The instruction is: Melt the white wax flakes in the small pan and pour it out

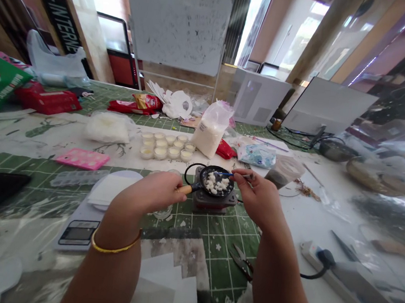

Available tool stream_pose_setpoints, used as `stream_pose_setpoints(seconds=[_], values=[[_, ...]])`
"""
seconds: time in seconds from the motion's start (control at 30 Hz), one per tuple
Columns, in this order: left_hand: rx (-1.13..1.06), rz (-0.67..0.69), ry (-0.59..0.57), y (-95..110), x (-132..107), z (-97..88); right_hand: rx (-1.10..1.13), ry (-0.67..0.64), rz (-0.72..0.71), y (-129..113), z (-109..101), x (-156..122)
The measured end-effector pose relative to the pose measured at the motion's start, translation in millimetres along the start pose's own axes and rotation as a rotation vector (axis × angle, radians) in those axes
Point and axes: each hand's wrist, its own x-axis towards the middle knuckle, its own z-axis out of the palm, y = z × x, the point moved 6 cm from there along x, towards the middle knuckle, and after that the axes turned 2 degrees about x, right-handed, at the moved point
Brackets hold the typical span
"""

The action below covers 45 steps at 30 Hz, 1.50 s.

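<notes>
A small black frying pan (218, 168) sits on a little hot plate (214, 206) in the middle of the table. White lumps (216, 186) lie in it; I cannot tell what they are made of. My left hand (158, 190) is closed around the pan's wooden handle (184, 189). From the right, my right hand (257, 196) pinches a thin blue stick (227, 174), whose far end reaches over the lumps. Behind the pan stand several small cups (161, 153) of pale, whitish content, beside a bag of white granules (210, 130).
A digital scale (82, 225) with white sheets lies left, near a pink phone (83, 158). Scissors (241, 261) and a power strip (334, 276) are at the right. Paper sheets (170, 288) lie in front. A clear cup (283, 172) with dark content stands right of the pan.
</notes>
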Motion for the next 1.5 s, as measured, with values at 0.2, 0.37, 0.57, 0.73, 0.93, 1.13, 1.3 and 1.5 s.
stream_pose_setpoints(seconds=[0.2, 0.37, 0.57, 0.73, 0.93, 1.13, 1.3, 1.5], values=[[-0.010, 0.007, 0.010, 1, 1, -0.4, -0.073, -0.013, -0.018, -8, -3, -4], [-0.002, 0.010, 0.017, 0, 1, -0.3, -0.215, 0.027, 0.027, -7, -15, -7], [-0.009, 0.014, 0.005, -1, 0, 1.2, -0.169, 0.046, 0.021, -3, -20, -6], [-0.028, 0.004, 0.007, -2, 1, 1.6, -0.092, -0.090, 0.010, -3, -14, -7], [-0.018, 0.000, -0.003, 0, 1, 0.9, -0.163, -0.060, 0.003, -6, -21, -11], [-0.022, -0.005, -0.008, 2, 1, -0.7, -0.218, -0.005, 0.027, -4, -29, -12], [-0.021, -0.010, -0.013, 1, 3, 0.2, -0.135, -0.104, 0.003, -3, -24, -12], [-0.021, -0.012, -0.009, 1, 3, 0.6, -0.191, -0.087, 0.026, -3, -23, -12]])
